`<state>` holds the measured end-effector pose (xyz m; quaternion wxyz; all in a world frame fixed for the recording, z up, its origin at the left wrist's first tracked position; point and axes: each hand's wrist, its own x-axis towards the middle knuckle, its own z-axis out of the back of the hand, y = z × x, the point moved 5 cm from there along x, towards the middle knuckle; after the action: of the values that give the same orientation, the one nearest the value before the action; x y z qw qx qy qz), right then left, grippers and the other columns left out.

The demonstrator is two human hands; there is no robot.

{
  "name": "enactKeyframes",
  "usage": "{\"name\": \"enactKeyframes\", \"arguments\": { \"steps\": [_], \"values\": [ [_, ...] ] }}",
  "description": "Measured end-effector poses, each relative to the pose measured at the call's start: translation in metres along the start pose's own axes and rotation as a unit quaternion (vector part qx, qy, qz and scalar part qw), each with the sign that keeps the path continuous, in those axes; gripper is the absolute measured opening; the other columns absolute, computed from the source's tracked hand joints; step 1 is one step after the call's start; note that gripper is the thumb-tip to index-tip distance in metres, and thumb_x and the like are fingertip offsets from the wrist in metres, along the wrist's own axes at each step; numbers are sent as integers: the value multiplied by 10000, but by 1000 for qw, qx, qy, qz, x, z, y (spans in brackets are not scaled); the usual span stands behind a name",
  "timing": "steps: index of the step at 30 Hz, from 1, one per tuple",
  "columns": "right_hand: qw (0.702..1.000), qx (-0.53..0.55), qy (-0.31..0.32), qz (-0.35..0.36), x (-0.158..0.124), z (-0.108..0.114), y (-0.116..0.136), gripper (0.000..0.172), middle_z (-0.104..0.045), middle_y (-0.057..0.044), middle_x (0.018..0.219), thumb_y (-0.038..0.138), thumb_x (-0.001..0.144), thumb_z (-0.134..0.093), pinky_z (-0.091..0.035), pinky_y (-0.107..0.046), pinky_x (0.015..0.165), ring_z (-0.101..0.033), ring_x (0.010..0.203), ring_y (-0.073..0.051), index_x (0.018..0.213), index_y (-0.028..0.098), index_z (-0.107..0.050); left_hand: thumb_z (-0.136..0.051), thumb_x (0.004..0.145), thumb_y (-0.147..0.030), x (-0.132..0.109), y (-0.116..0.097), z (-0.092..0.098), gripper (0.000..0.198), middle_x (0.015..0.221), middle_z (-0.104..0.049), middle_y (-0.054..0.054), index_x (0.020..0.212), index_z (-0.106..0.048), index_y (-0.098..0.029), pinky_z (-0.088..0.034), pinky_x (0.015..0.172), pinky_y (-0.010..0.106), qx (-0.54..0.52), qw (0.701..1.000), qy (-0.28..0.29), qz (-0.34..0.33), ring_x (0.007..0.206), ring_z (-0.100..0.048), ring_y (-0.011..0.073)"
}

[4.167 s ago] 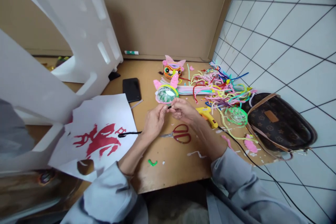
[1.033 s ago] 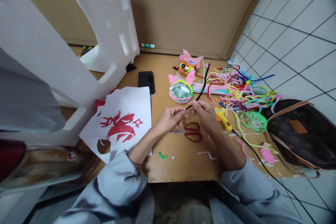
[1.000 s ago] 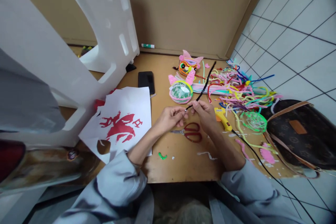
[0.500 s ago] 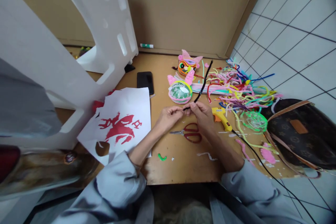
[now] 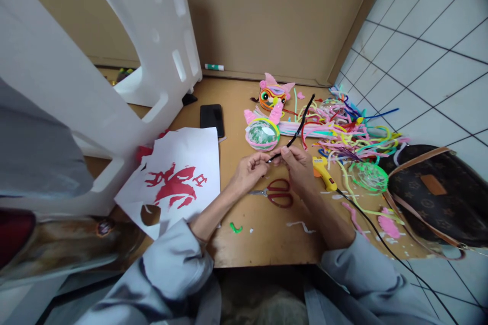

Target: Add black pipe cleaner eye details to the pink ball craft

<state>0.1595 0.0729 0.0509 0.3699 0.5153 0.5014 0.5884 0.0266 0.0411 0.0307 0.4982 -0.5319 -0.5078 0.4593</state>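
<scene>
Both hands meet over the middle of the cardboard work surface (image 5: pixel 263 233). My left hand (image 5: pixel 249 170) and my right hand (image 5: pixel 297 165) each pinch the near end of a black pipe cleaner (image 5: pixel 299 127), which slants up and away to the right. Just beyond the fingertips lies a round ball (image 5: pixel 262 133) wrapped in pink, yellow and green pipe cleaners with pink ears. Red-handled scissors (image 5: pixel 276 194) lie under my wrists.
A heap of coloured pipe cleaners (image 5: pixel 343 127) covers the right side, with a yellow glue gun (image 5: pixel 323 172), a green-wrapped ball (image 5: pixel 369 176) and a brown handbag (image 5: pixel 430 193). A finished pipe-cleaner owl (image 5: pixel 272 94), a black phone (image 5: pixel 211 117), a red-printed sheet (image 5: pixel 175 180) and white foam (image 5: pixel 95 61) lie left.
The black pipe cleaner, trailing left of my left hand 4.2 s ago, now sticks up to the right. Over the last second its far end swayed slightly; both hands stayed pinched.
</scene>
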Motion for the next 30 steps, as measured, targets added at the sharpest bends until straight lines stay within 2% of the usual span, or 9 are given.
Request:
{"name": "enactKeyframes", "arguments": {
  "steps": [4, 9, 12, 15, 19, 24, 27, 30],
  "values": [
    [998, -54, -23, 14, -1, 2, 7, 291, -655, 13, 591, 455, 844, -603, -489, -240, 585, -604, 562, -115, 771, 200, -721, -569, 684, -250, 0, 0, 1, 170, 566, -489, -73, 824, -510, -173, -272, 484, 187, -14, 1000, -25, -5, 476, -375, 58],
    [998, 9, -51, -25, -1, 1, 3, 314, -640, 24, 549, 501, 776, -650, -511, -239, 492, -596, 467, -113, 741, 192, -687, -537, 751, -257, -2, -3, 1, 95, 600, -527, -49, 780, -499, -174, -329, 520, 188, 38, 998, -23, -35, 524, -453, 69],
    [996, 36, -67, -50, -2, -1, -1, 328, -628, 33, 523, 518, 738, -672, -524, -247, 469, -576, 417, -110, 734, 190, -671, -535, 791, -283, -4, -4, 0, 116, 595, -516, -48, 795, -520, -168, -338, 524, 192, 96, 993, -25, -65, 518, -449, 70],
    [993, 39, -87, -64, -5, -2, -3, 327, -628, 34, 521, 515, 732, -672, -530, -255, 471, -572, 405, -112, 739, 188, -666, -540, 818, -298, -6, -7, -1, 131, 572, -485, -59, 806, -533, -167, -309, 492, 190, 171, 978, -37, -115, 483, -402, 62],
    [994, -18, -97, -47, -10, -3, -1, 310, -636, 24, 532, 485, 786, -628, -532, -263, 522, -610, 472, -132, 687, 192, -643, -501, 864, -275, -9, -10, -1, 138, 549, -477, -62, 782, -539, -171, -333, 507, 193, 250, 947, -53, -193, 471, -382, 61],
    [990, -96, -107, -15, -15, -4, 3, 327, -656, 14, 564, 444, 835, -584, -516, -265, 592, -625, 550, -139, 618, 200, -609, -483, 873, -228, -10, -10, -2, 145, 604, -576, -20, 786, -585, -175, -404, 563, 203, 327, 906, -69, -260, 519, -483, 82],
    [987, -120, -108, 0, -17, -6, 6, 338, -660, 13, 574, 436, 854, -572, -500, -263, 606, -627, 570, -141, 607, 206, -602, -476, 875, -228, -10, -11, -2, 166, 694, -646, 29, 819, -625, -179, -447, 634, 223, 349, 895, -74, -266, 598, -562, 111],
    [986, -132, -106, -3, -19, -7, 6, 334, -674, 12, 606, 448, 863, -564, -498, -268, 618, -635, 598, -148, 625, 216, -601, -479, 863, -219, -8, -11, -2, 183, 741, -667, 65, 823, -653, -180, -457, 686, 243, 361, 899, -70, -237, 662, -596, 137]
  ]
}}
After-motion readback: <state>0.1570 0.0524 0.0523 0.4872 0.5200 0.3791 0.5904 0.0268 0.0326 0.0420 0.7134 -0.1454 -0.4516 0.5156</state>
